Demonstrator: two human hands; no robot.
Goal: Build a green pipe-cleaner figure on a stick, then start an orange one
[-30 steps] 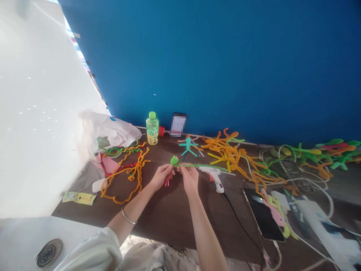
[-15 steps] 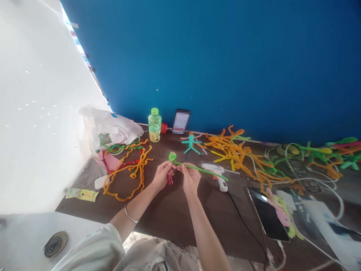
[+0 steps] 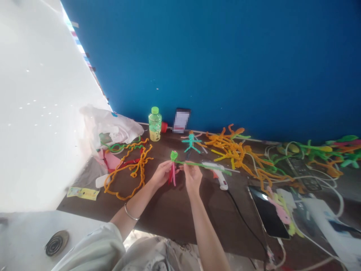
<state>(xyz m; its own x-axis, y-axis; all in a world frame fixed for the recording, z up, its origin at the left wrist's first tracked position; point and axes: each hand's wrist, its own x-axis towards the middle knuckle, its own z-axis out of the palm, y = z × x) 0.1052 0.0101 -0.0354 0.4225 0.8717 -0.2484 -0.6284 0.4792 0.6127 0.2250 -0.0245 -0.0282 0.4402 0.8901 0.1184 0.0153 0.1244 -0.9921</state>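
Here we go at the dark wooden table point(image 3: 175, 218), both bare hands up and busy! The left hand point(image 3: 162, 174), a bangle point(image 3: 131, 214) on its wrist, is closed, pinching a green pipe cleaner point(image 3: 197, 165) just under its curled green top, with pink and red pipe-cleaner strands point(image 3: 172, 176) dangling right beside the fingers. The right hand point(image 3: 193, 177) is closed too, gripping that same stem farther along, and the free end runs out over a white hot glue gun point(image 3: 218, 174), black cord point(image 3: 245, 226) trailing toward the near edge. Just beyond the hands stands out a little teal pipe-cleaner figure point(image 3: 191, 143)! To the right, a big tangle of orange pipe cleaners point(image 3: 237, 154); to the left, a twisted orange strand point(image 3: 138, 169) loops across the table, in front of a white plastic bag point(image 3: 113, 130). Up by the blue wall point(image 3: 225, 64) sits a green-capped bottle point(image 3: 155, 124), and a smartphone point(image 3: 267, 212) lies at the right, close to a jumble of white cables point(image 3: 318, 188)
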